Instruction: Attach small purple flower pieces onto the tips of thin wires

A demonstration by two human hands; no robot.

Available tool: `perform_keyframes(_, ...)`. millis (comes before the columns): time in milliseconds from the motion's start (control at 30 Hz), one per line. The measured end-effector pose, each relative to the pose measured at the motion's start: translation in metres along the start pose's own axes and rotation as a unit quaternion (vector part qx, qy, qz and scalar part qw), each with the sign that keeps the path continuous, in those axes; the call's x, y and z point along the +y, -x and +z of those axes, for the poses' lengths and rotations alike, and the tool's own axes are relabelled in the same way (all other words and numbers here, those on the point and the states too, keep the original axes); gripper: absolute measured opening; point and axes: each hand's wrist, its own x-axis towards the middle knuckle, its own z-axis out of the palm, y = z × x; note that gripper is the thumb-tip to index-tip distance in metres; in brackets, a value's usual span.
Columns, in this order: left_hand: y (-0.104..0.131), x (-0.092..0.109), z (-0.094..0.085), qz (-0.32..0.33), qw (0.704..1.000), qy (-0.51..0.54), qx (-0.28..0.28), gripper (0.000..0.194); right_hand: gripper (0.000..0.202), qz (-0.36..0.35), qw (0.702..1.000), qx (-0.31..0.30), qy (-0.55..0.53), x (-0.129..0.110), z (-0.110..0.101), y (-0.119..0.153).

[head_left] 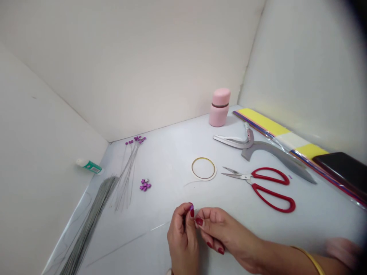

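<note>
The left hand pinches a purple scrap; the right hand is closed beside it, contents unclear. Scissors lie ahead-right of them, tape straight ahead.

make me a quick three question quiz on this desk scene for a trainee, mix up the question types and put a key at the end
1. True or false: the red-handled metal scissors lie open.
2. Which stands upright near the pale back wall?
A) long grey wire bundle
B) pink cylindrical lidded bottle
C) yellow-rimmed round tape roll
3. Fill in: a tiny light-purple piece shows between thumb and forefinger of the ____ hand.

Key: 1. True. 2. B. 3. Left: it is in the left hand.
</note>
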Motion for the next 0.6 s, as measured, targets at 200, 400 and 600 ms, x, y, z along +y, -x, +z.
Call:
perform_keyframes(200, -0.0006, 0.0003, 0.0001, 0.023, 1.000, -0.013, 0.004, 0.012, 0.013, -0.012, 0.998, 0.009, 0.068, -0.0011, -0.0050, -0.0022)
perform_keyframes(400, 0.0020, 0.0019, 0.0016, 0.048, 0.998, -0.022, 0.017, 0.012, 0.015, -0.033, 0.993, 0.011, 0.115, -0.0020, -0.0066, -0.0044)
perform_keyframes(600, 0.0015, 0.0014, 0.0020, 0.026, 0.999, -0.021, 0.023, 0.012, 0.015, -0.139, 0.955, 0.038, 0.258, -0.0007, -0.0097, -0.0031)
